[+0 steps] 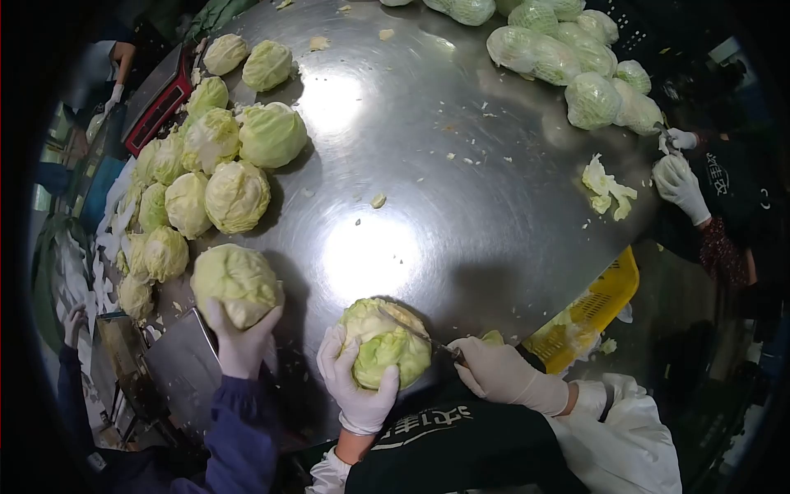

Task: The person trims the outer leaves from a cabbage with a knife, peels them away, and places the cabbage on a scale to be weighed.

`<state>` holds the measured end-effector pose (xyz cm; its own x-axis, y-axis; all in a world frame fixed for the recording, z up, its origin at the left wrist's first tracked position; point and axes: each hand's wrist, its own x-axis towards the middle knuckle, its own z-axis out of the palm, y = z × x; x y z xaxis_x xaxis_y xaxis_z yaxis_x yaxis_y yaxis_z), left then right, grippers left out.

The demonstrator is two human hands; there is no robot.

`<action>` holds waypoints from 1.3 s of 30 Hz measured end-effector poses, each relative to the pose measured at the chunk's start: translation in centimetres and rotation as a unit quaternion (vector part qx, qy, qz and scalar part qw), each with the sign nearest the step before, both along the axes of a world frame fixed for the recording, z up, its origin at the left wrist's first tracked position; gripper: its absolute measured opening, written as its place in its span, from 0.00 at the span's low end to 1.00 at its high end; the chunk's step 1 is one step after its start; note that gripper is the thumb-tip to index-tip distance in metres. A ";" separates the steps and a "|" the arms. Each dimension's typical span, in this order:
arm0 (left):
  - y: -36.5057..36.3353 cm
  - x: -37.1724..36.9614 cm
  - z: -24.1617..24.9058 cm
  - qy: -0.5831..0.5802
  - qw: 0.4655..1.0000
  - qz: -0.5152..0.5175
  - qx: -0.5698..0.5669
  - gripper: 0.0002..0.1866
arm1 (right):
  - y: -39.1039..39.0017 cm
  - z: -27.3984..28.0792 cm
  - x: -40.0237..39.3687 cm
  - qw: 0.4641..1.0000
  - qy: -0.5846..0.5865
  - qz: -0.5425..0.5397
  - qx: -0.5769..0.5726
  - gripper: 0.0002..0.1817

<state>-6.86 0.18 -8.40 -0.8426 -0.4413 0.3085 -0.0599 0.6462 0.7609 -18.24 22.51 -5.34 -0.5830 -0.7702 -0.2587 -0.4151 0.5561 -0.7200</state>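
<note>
A pale green cabbage [383, 358] rests at the near edge of the metal table, and my gloved left hand [358, 379] grips it from the left side. The fingers are wrapped round its lower left. My right hand [506, 375], also in a white glove, is closed round the handle of a knife [421, 333]. Its blade lies across the top right of the cabbage, against the cut, paler area. A small green leaf piece [492, 337] shows just beyond my right hand.
At left, a co-worker's gloved hand [243, 342] holds another cabbage [237, 284]. Several loose cabbages [239, 198] stand behind it, near a red-edged scale [160, 103]. Net-wrapped cabbages [592, 99] lie far right, by another co-worker's gloved hands [681, 181]. A yellow crate [621, 280] holds leaves below the edge.
</note>
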 end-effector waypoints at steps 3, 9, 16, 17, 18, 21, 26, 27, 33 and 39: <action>-0.4 -0.1 -0.1 0.003 1.000 -0.012 -0.011 0.33 | -0.4 -0.1 -0.1 0.999 0.009 0.020 0.039 0.14; -1.0 -0.7 0.1 -0.007 1.000 -0.021 -0.022 0.34 | -2.8 -0.8 -1.8 0.989 -0.060 0.010 0.136 0.12; -1.2 2.0 -1.7 0.043 0.998 0.001 0.050 0.38 | -3.5 -5.0 -1.3 0.960 -0.260 -0.100 -0.032 0.19; -1.0 2.5 -1.8 0.040 0.998 0.003 0.045 0.38 | -3.5 -4.4 -1.2 0.932 -0.340 -0.109 -0.058 0.22; -0.5 3.0 -1.9 0.058 0.993 0.023 0.099 0.40 | -3.6 -3.7 -1.1 0.932 -0.342 -0.106 -0.061 0.22; -0.2 4.3 -1.6 0.072 0.986 0.028 0.145 0.43 | -4.3 -2.9 0.5 0.893 -0.415 -0.155 -0.081 0.38; -0.7 5.2 -1.9 0.131 0.940 0.068 0.308 0.44 | -5.9 0.8 -3.1 0.916 -0.333 -0.022 -0.222 0.39; -0.9 4.5 -0.9 0.086 0.963 0.049 0.250 0.45 | -6.4 1.2 -4.3 0.916 -0.335 -0.013 -0.221 0.39; -2.8 1.2 1.3 -0.045 0.995 -0.080 0.043 0.51 | -7.2 0.5 -5.9 0.962 -0.217 0.010 -0.164 0.30; -0.8 -1.3 0.2 -0.032 0.974 -0.019 0.223 0.45 | -4.2 2.3 -4.6 0.986 -0.097 -0.064 -0.122 0.20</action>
